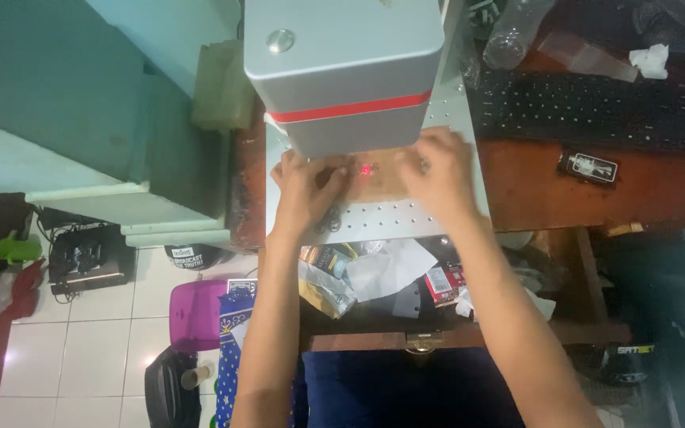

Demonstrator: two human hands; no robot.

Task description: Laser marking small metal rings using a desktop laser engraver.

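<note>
While red light dots the brown wooden piece on the perforated metal bed under the grey machine head, pinned flat by left hand and right hand, fingers spread, surface otherwise blank, marking seemingly not yet done

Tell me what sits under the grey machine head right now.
A flat brown wooden piece lies on the perforated metal plate, a red light spot on it. The left hand and right hand cover its ends; the grey machine head hides its far edge.
</note>
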